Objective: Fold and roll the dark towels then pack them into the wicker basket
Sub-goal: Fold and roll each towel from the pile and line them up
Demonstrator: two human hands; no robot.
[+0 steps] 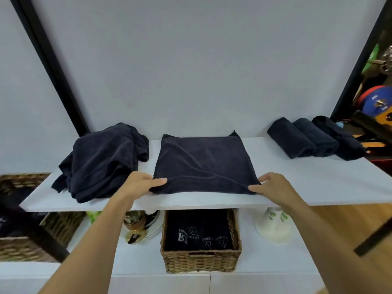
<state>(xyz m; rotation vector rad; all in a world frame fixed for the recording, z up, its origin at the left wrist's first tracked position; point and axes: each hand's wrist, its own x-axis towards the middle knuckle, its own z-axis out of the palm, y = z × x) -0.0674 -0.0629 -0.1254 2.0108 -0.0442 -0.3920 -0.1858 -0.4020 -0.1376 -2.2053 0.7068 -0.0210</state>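
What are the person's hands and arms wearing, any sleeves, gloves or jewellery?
Nothing that shows. The left hand and right hand are bare, with no gloves or rings. The left forearm and right forearm are bare too, down to the picture's edge: no sleeves, watch or bracelet in view.

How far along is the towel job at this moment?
Done: three rolled towels lie at the right of the white shelf, and dark logo-printed cloth already sits in the wicker basket below. In hand: left hand and right hand pinch the near corners of a flat folded towel. Left: rolling it, the unfolded heap on the left, and packing the rolls.
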